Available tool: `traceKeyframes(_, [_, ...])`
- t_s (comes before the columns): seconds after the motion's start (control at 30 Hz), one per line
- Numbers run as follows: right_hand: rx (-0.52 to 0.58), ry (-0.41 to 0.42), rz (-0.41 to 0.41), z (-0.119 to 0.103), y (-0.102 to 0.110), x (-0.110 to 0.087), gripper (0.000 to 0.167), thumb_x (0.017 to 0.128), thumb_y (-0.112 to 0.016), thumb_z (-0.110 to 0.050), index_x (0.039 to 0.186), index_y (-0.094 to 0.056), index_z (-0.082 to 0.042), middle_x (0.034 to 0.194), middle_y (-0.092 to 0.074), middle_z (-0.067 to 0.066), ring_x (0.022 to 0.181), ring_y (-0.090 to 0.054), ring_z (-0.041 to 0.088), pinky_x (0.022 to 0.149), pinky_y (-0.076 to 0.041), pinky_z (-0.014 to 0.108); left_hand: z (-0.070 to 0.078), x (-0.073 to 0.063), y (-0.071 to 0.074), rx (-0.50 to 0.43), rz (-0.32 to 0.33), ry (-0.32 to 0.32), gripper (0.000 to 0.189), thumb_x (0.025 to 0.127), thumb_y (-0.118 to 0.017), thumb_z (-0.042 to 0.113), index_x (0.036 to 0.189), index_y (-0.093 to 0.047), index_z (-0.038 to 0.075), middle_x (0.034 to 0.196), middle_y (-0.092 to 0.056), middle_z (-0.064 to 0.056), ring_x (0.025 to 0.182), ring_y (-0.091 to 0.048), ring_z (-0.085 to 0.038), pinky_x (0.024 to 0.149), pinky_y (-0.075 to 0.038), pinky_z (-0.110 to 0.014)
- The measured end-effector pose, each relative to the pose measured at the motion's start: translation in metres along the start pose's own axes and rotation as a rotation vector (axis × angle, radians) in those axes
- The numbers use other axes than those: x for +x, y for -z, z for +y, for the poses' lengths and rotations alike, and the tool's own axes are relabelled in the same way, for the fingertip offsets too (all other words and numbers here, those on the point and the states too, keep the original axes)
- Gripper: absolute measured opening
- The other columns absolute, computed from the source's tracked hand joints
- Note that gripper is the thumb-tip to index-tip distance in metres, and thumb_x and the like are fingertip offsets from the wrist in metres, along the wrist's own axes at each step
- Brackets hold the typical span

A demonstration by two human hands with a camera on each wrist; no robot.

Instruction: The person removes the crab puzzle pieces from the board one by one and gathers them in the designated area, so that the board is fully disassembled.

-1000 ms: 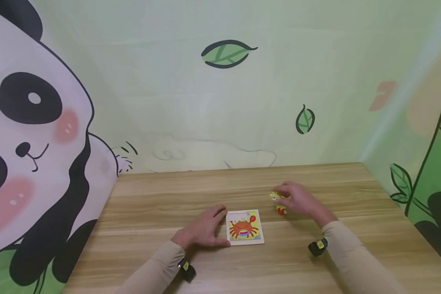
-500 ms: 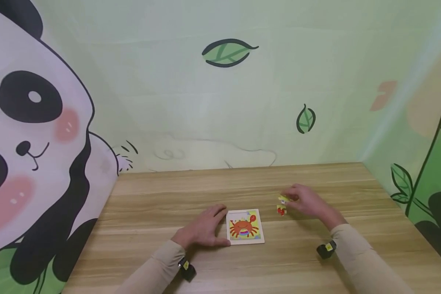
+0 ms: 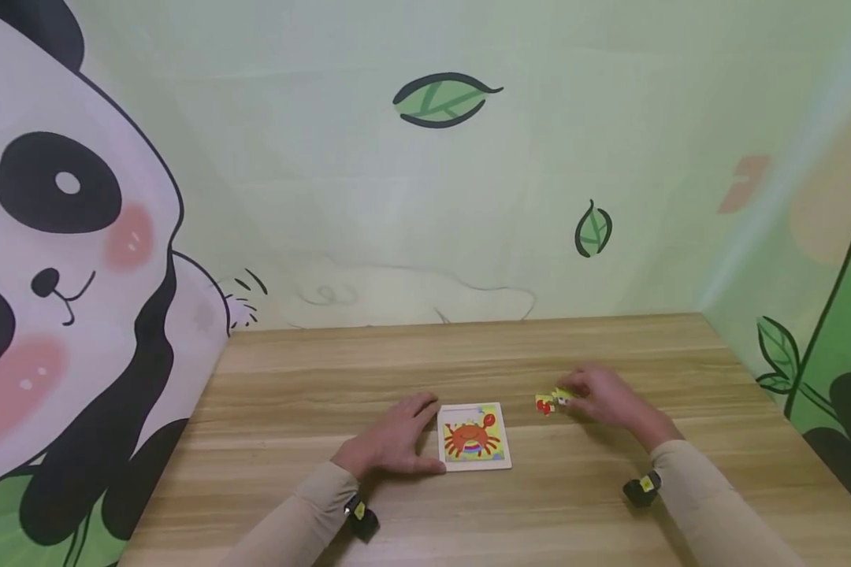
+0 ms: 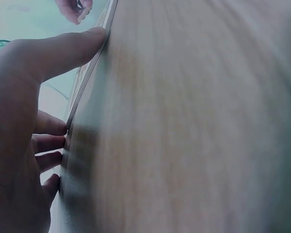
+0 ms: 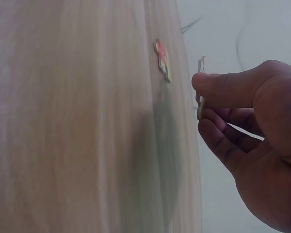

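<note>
Red-and-yellow crab jigsaw (image 3: 471,441): our spread left hand (image 3: 395,439) touches its left edge; our right hand (image 3: 603,396) pinches a piece (image 3: 561,398).

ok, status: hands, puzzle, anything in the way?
Left hand touching left edge of crab puzzle. Right hand pinching one piece above table. Puzzle's upper left looks unfilled. Second piece lies between that and puzzle.

Soft, even light surrounds the crab puzzle (image 3: 472,438) in the head view, a pale streak (image 3: 776,169) slanting over the wall (image 3: 312,173) to its upper right. The left-wrist view is dim, bluish, the tabletop (image 4: 179,131) beside the puzzle blurred. A diffuse shadow (image 5: 157,160) spreads over the right-wrist view's hazy tabletop.
</note>
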State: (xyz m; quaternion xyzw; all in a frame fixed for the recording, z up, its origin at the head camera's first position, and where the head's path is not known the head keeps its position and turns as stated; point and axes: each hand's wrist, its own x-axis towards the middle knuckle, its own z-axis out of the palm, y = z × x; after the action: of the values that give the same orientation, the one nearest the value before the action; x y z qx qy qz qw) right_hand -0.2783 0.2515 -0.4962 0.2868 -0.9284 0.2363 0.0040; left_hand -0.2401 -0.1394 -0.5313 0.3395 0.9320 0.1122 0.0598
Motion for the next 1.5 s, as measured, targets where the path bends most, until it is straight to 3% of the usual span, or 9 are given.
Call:
traceKeyframes(0.47, [-0.059,-0.004,-0.019,0.006,-0.002,-0.003,0.032,0.078,-0.078,-0.007,0.108,-0.071,0.001,0.09,-0.067,0.006,0.079,-0.061,0.017,0.069,-0.053,0.03,-0.002,0.0,-0.003,0.009,0.007,-0.005,0.106,0.077,-0.061,0.073,0.152,-0.031,0.004,0.156,-0.03,-0.013,0.145,-0.028,-0.03,0.12,-0.026,-0.043])
traceKeyframes(0.73, [-0.069,-0.005,-0.019,0.013,-0.006,-0.004,0.028,0.078,-0.078,-0.006,0.105,-0.073,-0.001,0.095,-0.071,0.008,0.085,-0.064,0.021,0.075,-0.055,0.038,-0.001,-0.001,-0.002,0.009,0.013,-0.012,0.105,0.078,-0.061,0.072,0.151,-0.031,0.004,0.156,-0.031,-0.014,0.144,-0.029,-0.03,0.119,-0.027,-0.044])
traceKeyframes(0.87, [-0.038,-0.046,-0.032,0.014,-0.007,-0.004,0.027,0.079,-0.077,-0.005,0.105,-0.073,-0.001,0.1,-0.073,0.011,0.089,-0.066,0.022,0.078,-0.056,0.041,0.0,-0.001,-0.001,0.006,0.012,-0.009,0.105,0.078,-0.061,0.072,0.151,-0.031,0.004,0.156,-0.03,-0.013,0.144,-0.029,-0.029,0.119,-0.027,-0.043])
traceKeyframes(1.1, [-0.021,-0.096,-0.044,0.015,-0.008,-0.004,0.029,0.08,-0.076,-0.006,0.108,-0.072,-0.002,0.096,-0.071,0.006,0.078,-0.058,0.012,0.066,-0.05,0.027,0.0,-0.001,-0.001,0.0,0.014,-0.006,0.104,0.078,-0.062,0.072,0.151,-0.031,0.004,0.155,-0.03,-0.014,0.144,-0.03,-0.03,0.119,-0.028,-0.044])
traceKeyframes(1.5, [-0.044,-0.081,-0.037,0.016,-0.008,-0.004,0.025,0.078,-0.077,-0.007,0.103,-0.073,-0.004,0.091,-0.07,0.006,0.077,-0.059,0.014,0.067,-0.051,0.029,-0.002,0.0,-0.002,0.011,0.015,-0.016,0.106,0.078,-0.061,0.073,0.151,-0.031,0.004,0.156,-0.03,-0.014,0.144,-0.029,-0.03,0.119,-0.027,-0.044])
